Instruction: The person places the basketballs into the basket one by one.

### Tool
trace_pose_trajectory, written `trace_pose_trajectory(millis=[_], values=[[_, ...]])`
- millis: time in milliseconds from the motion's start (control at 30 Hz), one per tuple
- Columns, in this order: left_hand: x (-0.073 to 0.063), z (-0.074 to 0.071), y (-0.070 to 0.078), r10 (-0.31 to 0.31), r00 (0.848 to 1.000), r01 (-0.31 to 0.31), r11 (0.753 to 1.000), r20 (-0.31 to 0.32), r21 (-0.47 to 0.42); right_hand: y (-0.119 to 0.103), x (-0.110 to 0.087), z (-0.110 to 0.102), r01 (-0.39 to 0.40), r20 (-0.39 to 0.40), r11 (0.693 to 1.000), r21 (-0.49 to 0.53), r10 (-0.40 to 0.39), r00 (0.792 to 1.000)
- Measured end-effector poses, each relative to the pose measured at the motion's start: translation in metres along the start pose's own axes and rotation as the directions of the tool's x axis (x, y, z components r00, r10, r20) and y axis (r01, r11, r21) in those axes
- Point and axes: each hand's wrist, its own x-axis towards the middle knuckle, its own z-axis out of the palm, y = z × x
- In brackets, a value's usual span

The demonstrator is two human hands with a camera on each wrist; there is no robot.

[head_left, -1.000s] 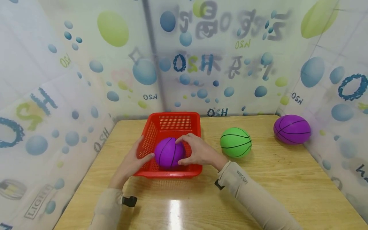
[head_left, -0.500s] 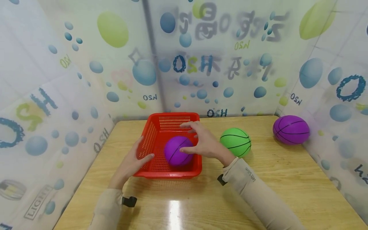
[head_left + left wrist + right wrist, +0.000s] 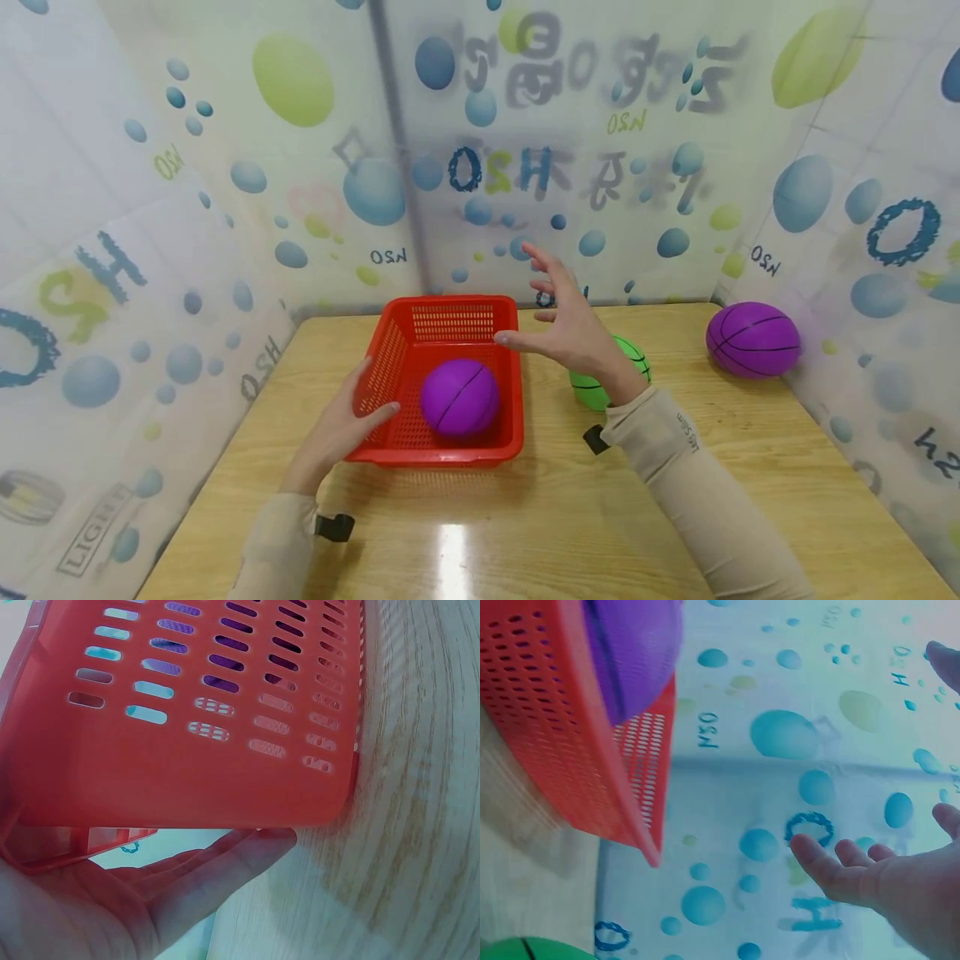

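Head view: a round purple ball is lying toward the near-right corner of a red plastic basket. The left hand, fingers straight, is bracing its left edge; the right hand, spread, is holding nothing. Releasing seems finished; next likely calls for grasping the round green ball.

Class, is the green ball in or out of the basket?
Out: the green ball sits on the table, right of the basket.

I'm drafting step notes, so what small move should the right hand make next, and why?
Probably lower the right hand to the green ball: that hand is raised and empty, and the ball rests outside the red basket, while one purple ball sits inside.
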Motion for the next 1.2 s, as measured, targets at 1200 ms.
trace_pose_trajectory(millis=[1200], values=[[0.0,0.0,0.004,-0.019,1.0,0.019,0.999,0.013,0.037,-0.003,-0.006,-0.102,-0.068,-0.318,0.996,-0.066,0.043,0.947]])
